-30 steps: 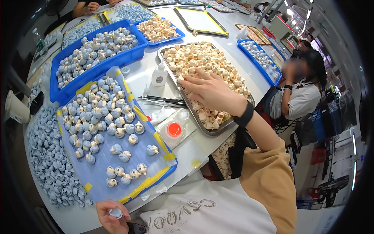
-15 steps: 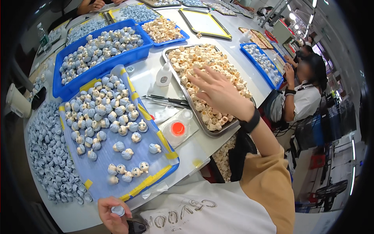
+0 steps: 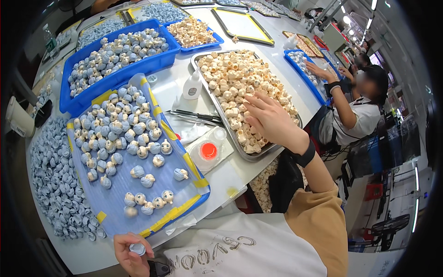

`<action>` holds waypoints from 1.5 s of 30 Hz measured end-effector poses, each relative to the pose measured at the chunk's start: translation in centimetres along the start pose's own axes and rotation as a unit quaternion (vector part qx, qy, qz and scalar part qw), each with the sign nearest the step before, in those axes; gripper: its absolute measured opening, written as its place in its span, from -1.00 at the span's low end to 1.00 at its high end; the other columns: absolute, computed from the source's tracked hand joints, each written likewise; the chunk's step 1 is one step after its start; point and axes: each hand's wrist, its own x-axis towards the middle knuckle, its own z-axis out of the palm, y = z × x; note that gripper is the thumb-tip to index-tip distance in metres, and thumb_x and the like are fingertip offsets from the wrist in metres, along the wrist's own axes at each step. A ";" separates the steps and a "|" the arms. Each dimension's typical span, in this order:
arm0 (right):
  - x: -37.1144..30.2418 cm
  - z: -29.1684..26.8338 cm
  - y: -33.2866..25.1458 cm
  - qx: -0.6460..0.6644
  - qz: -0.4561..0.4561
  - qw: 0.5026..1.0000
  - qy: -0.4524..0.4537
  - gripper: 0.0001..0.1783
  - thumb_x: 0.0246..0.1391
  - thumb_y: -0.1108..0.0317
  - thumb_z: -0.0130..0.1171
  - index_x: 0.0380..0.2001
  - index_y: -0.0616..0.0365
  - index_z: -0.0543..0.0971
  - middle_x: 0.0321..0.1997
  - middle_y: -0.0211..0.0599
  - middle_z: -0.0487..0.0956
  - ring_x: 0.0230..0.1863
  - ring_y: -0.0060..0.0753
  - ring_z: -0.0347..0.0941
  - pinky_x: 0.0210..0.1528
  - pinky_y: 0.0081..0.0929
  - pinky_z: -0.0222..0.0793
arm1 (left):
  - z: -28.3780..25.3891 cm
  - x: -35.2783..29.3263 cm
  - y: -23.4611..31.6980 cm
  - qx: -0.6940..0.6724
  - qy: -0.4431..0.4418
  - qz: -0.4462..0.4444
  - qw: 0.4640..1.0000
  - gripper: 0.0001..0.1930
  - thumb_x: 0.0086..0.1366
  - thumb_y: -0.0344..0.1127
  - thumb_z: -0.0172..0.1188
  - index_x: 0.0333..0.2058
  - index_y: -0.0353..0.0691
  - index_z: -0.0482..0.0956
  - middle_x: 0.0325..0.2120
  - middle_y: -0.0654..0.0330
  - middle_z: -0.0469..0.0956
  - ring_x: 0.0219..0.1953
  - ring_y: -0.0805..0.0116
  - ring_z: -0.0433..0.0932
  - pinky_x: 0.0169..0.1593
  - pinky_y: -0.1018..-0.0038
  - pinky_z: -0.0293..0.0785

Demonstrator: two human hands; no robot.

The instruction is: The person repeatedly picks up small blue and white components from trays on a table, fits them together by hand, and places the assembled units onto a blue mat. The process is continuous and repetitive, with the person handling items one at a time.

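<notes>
At the near edge of the table, my left hand [image 3: 130,254] has its fingers curled round a light-blue, cup-shaped hair piece [image 3: 137,249], hollow side up. My right hand [image 3: 273,121] reaches over a metal tray [image 3: 251,157] heaped with cream hollow doll-head pieces [image 3: 240,76]. Its fingers are stretched out and bent down at the heap; whether the tips touch a piece I cannot tell. Between my hands lies a blue-lined tray [image 3: 121,173] with yellow tape round its edge. Doll heads with blue hair [image 3: 147,180] sit on it, some grouped near its front edge.
Loose blue hair pieces [image 3: 60,184] pile up at left. A deep blue bin [image 3: 117,76] of heads stands behind. A white squeeze bottle [image 3: 192,86], black-handled tweezers [image 3: 196,116] and a round container with orange-red contents [image 3: 208,151] lie between the trays. A co-worker [image 3: 353,115] sits at right.
My right hand has moved right and toward me over the metal tray, its fingers now less spread. My left hand keeps the hair piece. The co-worker's arm has reached out toward the blue tray.
</notes>
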 end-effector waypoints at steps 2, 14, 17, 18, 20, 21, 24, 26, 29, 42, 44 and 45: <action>0.6 -0.4 -1.0 0.017 -0.015 0.999 0.032 -0.56 0.13 0.19 -0.01 0.07 0.08 0.37 0.24 -0.24 0.27 0.27 -0.08 0.12 0.19 -0.20 0.11 | 0.0 0.1 0.0 0.004 -0.005 0.004 1.000 -0.56 0.26 -0.01 0.06 -0.15 -0.31 0.29 -0.48 0.07 0.41 -0.52 0.41 0.36 -0.47 0.59 0.31; -1.4 1.9 -0.1 -0.057 -0.008 0.998 0.037 -0.53 0.10 0.24 0.04 0.09 0.07 0.36 0.25 -0.22 0.25 0.26 -0.04 0.12 0.19 -0.13 0.07 | 0.3 0.1 0.0 0.010 0.011 -0.002 1.000 -0.54 0.26 0.01 0.06 -0.15 -0.32 0.30 -0.49 0.09 0.41 -0.54 0.44 0.34 -0.50 0.62 0.28; -0.8 0.6 -1.7 -0.035 -0.037 0.996 0.078 -0.53 0.08 0.23 0.05 0.08 0.06 0.37 0.24 -0.21 0.25 0.24 -0.03 0.14 0.18 -0.13 0.08 | 0.1 0.2 0.0 0.011 0.006 0.006 1.000 -0.55 0.26 0.00 0.07 -0.16 -0.33 0.31 -0.50 0.10 0.40 -0.54 0.44 0.34 -0.50 0.62 0.28; -0.7 0.4 -2.3 -0.031 -0.065 0.996 0.060 -0.55 0.07 0.23 0.05 0.05 0.08 0.40 0.23 -0.21 0.27 0.24 -0.04 0.15 0.18 -0.12 0.09 | 0.1 0.1 0.1 0.012 0.007 0.008 1.000 -0.55 0.26 0.00 0.07 -0.16 -0.33 0.31 -0.50 0.09 0.40 -0.54 0.44 0.34 -0.50 0.62 0.28; -0.8 1.5 -1.5 -0.029 -0.063 0.997 0.026 -0.58 0.07 0.23 0.05 0.01 0.10 0.42 0.21 -0.22 0.30 0.24 -0.07 0.15 0.18 -0.12 0.09 | 0.1 0.0 0.1 0.010 0.010 0.010 1.000 -0.55 0.26 0.00 0.07 -0.16 -0.33 0.31 -0.50 0.09 0.40 -0.54 0.44 0.34 -0.49 0.62 0.28; -1.0 1.7 -1.1 -0.029 -0.063 0.998 0.008 -0.59 0.07 0.23 0.05 0.00 0.10 0.43 0.20 -0.22 0.31 0.24 -0.08 0.16 0.18 -0.12 0.09 | 0.0 0.0 0.1 0.009 0.010 0.011 1.000 -0.55 0.26 0.00 0.07 -0.16 -0.33 0.31 -0.50 0.09 0.40 -0.54 0.44 0.34 -0.49 0.62 0.28; -1.3 1.4 -0.3 -0.027 -0.042 0.998 0.037 -0.63 0.06 0.29 0.07 -0.03 0.11 0.46 0.13 -0.23 0.38 0.19 -0.11 0.22 0.19 -0.19 0.10 | 0.1 0.1 0.0 0.009 0.012 0.006 1.000 -0.54 0.25 0.01 0.07 -0.16 -0.33 0.31 -0.50 0.09 0.40 -0.55 0.45 0.34 -0.50 0.62 0.27; -0.8 1.1 -0.3 -0.016 -0.046 0.997 0.063 -0.65 0.06 0.31 0.07 -0.05 0.10 0.46 0.10 -0.24 0.40 0.15 -0.12 0.25 0.15 -0.22 0.15 | 0.2 0.1 0.1 0.016 0.013 -0.006 1.000 -0.53 0.25 0.02 0.07 -0.17 -0.34 0.31 -0.50 0.10 0.40 -0.55 0.45 0.34 -0.50 0.62 0.27; 1.9 0.3 -0.1 0.013 -0.063 0.992 0.111 -0.67 0.05 0.31 0.06 -0.09 0.10 0.46 0.04 -0.27 0.42 0.08 -0.16 0.31 0.05 -0.24 0.25 | 0.2 0.2 0.0 0.019 0.015 -0.003 1.000 -0.51 0.25 0.04 0.08 -0.17 -0.34 0.31 -0.49 0.10 0.40 -0.54 0.45 0.35 -0.51 0.63 0.28; 9.8 1.3 0.1 -0.049 0.066 0.995 0.049 -0.78 -0.22 0.24 0.17 -0.51 0.16 0.54 -0.33 -0.24 0.47 -0.14 -0.23 0.38 -0.13 -0.34 0.35 | -0.2 0.1 -0.1 0.020 0.029 -0.025 0.999 -0.47 0.20 0.12 0.10 -0.17 -0.30 0.32 -0.48 0.12 0.41 -0.57 0.48 0.35 -0.52 0.66 0.27; 9.6 1.3 0.2 -0.043 0.050 0.997 0.047 -0.77 -0.22 0.25 0.17 -0.50 0.19 0.54 -0.31 -0.18 0.48 -0.15 -0.18 0.39 -0.15 -0.28 0.35 | -0.3 0.1 -0.2 0.027 0.023 -0.025 0.999 -0.46 0.20 0.13 0.09 -0.17 -0.30 0.32 -0.48 0.12 0.41 -0.57 0.48 0.35 -0.52 0.66 0.27; 9.4 1.2 0.2 -0.041 0.041 0.997 0.046 -0.76 -0.21 0.25 0.17 -0.50 0.20 0.54 -0.29 -0.15 0.48 -0.15 -0.15 0.40 -0.16 -0.25 0.34 | -0.3 0.1 -0.1 0.026 0.023 -0.025 0.999 -0.46 0.20 0.13 0.09 -0.17 -0.30 0.32 -0.48 0.12 0.41 -0.56 0.48 0.35 -0.52 0.66 0.27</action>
